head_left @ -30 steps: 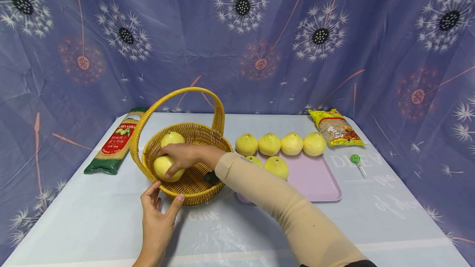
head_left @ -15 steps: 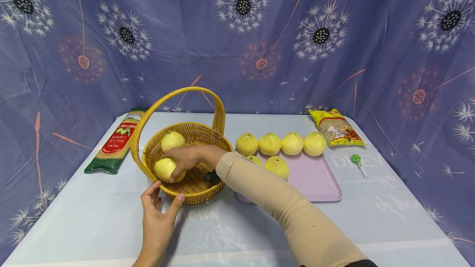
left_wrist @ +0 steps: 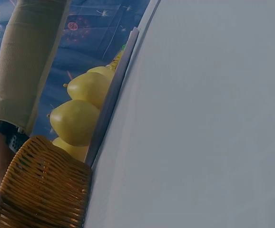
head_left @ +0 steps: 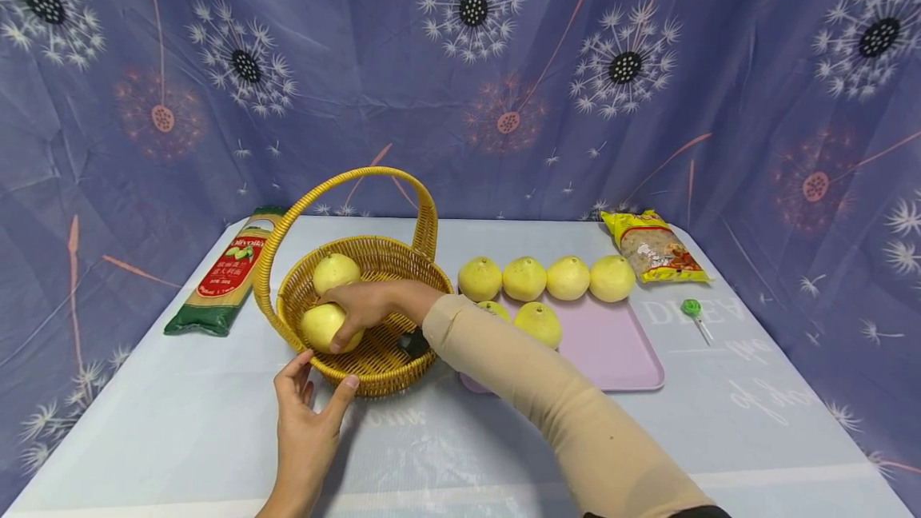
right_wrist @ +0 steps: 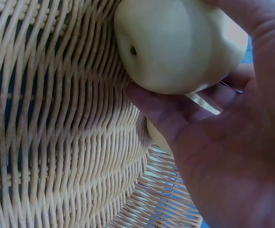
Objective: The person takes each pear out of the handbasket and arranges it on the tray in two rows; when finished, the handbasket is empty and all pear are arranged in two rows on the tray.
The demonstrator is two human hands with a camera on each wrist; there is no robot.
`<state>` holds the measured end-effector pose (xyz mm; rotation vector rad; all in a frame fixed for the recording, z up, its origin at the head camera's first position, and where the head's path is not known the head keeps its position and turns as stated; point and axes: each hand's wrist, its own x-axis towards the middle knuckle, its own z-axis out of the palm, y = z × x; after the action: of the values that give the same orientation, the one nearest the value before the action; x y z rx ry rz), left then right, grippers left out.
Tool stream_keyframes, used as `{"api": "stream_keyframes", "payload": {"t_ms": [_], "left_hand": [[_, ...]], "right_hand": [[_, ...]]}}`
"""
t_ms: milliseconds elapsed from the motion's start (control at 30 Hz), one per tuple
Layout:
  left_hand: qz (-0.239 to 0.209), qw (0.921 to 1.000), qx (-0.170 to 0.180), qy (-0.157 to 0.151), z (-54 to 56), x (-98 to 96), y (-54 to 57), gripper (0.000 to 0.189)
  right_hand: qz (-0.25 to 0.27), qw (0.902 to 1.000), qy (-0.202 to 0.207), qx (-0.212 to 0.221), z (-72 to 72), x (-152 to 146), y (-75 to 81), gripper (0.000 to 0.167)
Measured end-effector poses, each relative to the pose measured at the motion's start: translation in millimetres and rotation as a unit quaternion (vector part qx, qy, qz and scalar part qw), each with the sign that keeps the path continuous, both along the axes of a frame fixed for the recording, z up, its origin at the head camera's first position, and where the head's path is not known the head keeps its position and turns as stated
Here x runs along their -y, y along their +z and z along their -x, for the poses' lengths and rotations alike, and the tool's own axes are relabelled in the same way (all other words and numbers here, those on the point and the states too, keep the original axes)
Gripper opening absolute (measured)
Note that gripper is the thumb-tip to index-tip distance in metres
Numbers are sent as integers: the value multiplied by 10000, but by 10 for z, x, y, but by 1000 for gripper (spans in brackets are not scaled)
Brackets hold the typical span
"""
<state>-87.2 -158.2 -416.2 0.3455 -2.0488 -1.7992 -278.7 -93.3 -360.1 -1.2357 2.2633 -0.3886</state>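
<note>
A yellow wicker basket (head_left: 374,384) with a tall arched handle stands left of centre. Two yellow pomelos are inside it: a rear pomelo (head_left: 336,272) and a front pomelo (head_left: 324,324). My right hand (head_left: 365,310) reaches into the basket and grips the front one. In the right wrist view, the pomelo (right_wrist: 175,45) lies against the woven wall, with fingers (right_wrist: 159,111) beneath it. My left hand (head_left: 308,414) holds the basket's near side, thumb and fingers spread along the rim and wall. Only a blurred bit of it shows in the left wrist view.
Right of the basket is a pink tray (head_left: 612,358) with several pomelos (head_left: 538,324), partly behind the right sleeve (head_left: 547,398). A green pasta packet (head_left: 223,282) lies at left. A yellow snack bag (head_left: 656,248) and a green lollipop (head_left: 692,309) lie at right.
My right hand has shifted slightly right on the front pomelo, and more of the rear one shows. The left hand and the basket have stayed in place.
</note>
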Motion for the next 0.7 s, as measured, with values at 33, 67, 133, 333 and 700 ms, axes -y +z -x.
{"api": "stream_keyframes", "payload": {"t_ms": [33, 67, 133, 333, 700], "left_hand": [[0, 10000, -4, -3, 0, -1, 0, 70], [-5, 10000, -8, -6, 0, -1, 1, 70], [-23, 10000, -7, -14, -1, -3, 2, 70], [-34, 10000, 34, -27, -5, -11, 13, 71], [44, 10000, -10, 39, 0, -7, 1, 70]], "right_hand": [[-4, 10000, 11, -7, -2, 0, 6, 81], [-11, 10000, 22, -16, -4, 0, 9, 81], [-32, 10000, 22, -33, -8, -3, 17, 82], [68, 9998, 98, -128, -20, -4, 58, 81], [399, 9990, -168, -55, -7, -36, 212, 80]]}}
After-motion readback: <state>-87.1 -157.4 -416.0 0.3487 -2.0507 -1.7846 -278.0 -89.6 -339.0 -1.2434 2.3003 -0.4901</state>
